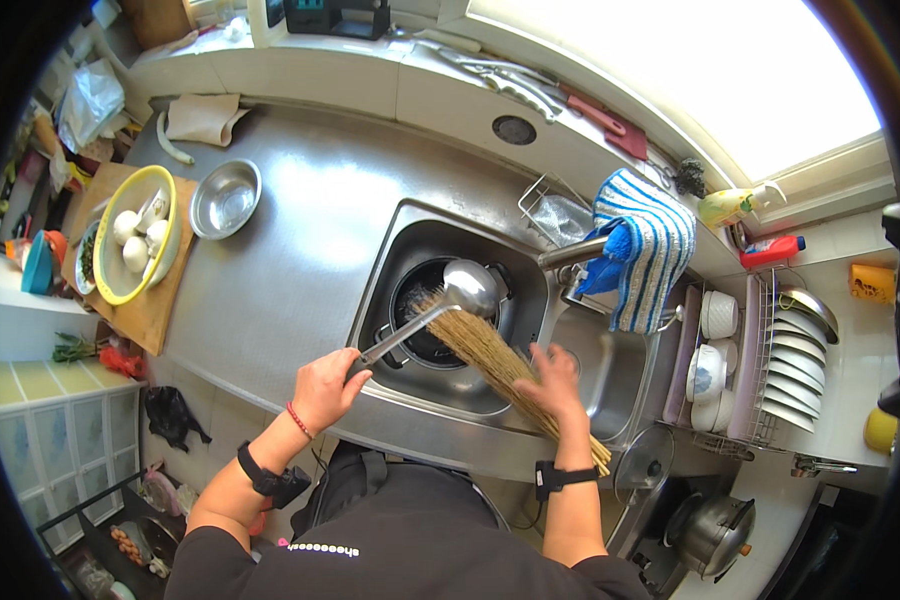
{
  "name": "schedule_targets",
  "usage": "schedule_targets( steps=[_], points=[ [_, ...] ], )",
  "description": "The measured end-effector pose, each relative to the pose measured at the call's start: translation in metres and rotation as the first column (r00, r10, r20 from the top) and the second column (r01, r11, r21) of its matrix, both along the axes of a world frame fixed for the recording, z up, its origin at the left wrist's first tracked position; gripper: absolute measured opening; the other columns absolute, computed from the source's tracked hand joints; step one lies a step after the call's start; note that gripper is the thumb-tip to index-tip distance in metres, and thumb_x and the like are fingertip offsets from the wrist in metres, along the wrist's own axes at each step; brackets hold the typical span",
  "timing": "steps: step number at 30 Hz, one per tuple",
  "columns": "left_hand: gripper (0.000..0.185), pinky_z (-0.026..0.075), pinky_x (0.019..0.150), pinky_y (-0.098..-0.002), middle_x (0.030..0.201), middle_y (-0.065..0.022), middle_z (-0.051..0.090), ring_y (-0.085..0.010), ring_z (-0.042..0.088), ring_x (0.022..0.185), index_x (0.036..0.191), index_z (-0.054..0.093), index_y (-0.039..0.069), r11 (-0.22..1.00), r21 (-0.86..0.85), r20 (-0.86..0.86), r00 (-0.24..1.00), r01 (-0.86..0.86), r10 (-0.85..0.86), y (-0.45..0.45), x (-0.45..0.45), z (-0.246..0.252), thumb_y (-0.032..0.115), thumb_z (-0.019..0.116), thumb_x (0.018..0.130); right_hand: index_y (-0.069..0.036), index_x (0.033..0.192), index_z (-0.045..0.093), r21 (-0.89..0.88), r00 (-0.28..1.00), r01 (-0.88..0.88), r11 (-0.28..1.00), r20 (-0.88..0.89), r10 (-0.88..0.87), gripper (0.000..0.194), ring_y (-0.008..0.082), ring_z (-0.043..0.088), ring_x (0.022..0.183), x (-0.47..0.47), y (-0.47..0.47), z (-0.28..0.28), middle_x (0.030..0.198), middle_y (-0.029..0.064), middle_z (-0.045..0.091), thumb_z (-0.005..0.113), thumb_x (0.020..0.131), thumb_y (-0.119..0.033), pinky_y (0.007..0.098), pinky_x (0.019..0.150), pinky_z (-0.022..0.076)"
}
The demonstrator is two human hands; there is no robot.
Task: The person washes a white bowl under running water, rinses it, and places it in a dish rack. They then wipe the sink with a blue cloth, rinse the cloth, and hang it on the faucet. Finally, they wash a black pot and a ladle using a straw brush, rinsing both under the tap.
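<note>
My left hand (328, 391) grips the handle of a steel ladle (470, 289), whose rounded bowl is raised over the sink with its convex side showing. Below it a dark two-handled pot (431, 352) stands in the larger sink basin (375, 315). A straw brush (487, 352), a long bundle of stalks, slants from the pot across the basin's edge towards me. My right hand (555, 381) is at the brush's shaft with fingers spread; whether it touches the stalks is unclear. The inside of the pot is partly hidden by ladle and brush.
A striped towel (649, 247) hangs over the faucet (574, 253). On the left stand a steel bowl (226, 199) and a yellow-rimmed basket (109, 274) of white items on a wooden board (154, 319). At right are racked plates (795, 367), a glass lid (645, 465) and a steel pot (712, 536).
</note>
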State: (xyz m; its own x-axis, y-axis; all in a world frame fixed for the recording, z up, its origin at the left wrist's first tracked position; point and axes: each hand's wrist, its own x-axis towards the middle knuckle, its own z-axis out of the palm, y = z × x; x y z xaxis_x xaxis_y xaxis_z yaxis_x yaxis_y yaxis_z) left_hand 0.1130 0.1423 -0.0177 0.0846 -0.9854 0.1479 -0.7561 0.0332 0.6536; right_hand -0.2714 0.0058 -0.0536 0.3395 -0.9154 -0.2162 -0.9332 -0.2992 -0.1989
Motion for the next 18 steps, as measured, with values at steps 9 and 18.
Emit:
schedule_targets(
  steps=[9,18],
  points=[
    [0.026,0.051,0.061,-0.0388,0.082,-0.0098,0.065,-0.0301,0.064,0.072,0.101,0.060,0.005,0.999,0.003,0.169,0.985,0.046,-0.046,-0.017,-0.026,0.024,0.022,0.071,0.084,-0.005,0.094,0.067,-0.456,0.999,0.042,0.889,-0.007,-0.051,0.027,0.0438,0.064,0.074,-0.083,-0.127,-0.031,0.078,0.0248,0.065,0.058,0.094,-0.031,0.0522,0.064,0.0512],
    [0.022,0.050,0.058,-0.0406,0.077,-0.0084,0.062,-0.0299,0.063,0.070,0.096,0.057,0.008,0.998,0.065,0.186,0.982,0.014,-0.026,-0.024,-0.042,0.020,0.023,0.070,0.085,-0.012,0.093,0.066,-0.327,0.973,-0.019,0.945,-0.222,-0.057,0.020,0.0420,0.066,0.070,-0.104,-0.125,-0.064,0.072,0.0166,0.067,0.056,0.095,-0.029,0.0528,0.062,0.0515]
  ],
)
